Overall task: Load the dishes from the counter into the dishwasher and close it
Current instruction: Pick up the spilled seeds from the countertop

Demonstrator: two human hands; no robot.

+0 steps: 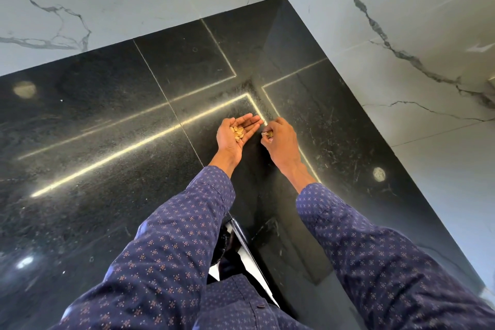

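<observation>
My left hand point(235, 132) is held palm up over the black stone counter point(107, 128), fingers straight, with several tan nut shells point(237, 132) lying in the palm. Right beside it, my right hand point(280, 142) has its fingers curled and pinches a few more shells point(268, 134) at the fingertips, just above the counter. No dishes and no dishwasher are in view.
White marble-patterned walls point(401, 21) meet in a corner at the back and run along the right side of the counter. Bright light streaks reflect on the glossy stone. The counter's front edge point(241, 238) shows between my blue patterned sleeves.
</observation>
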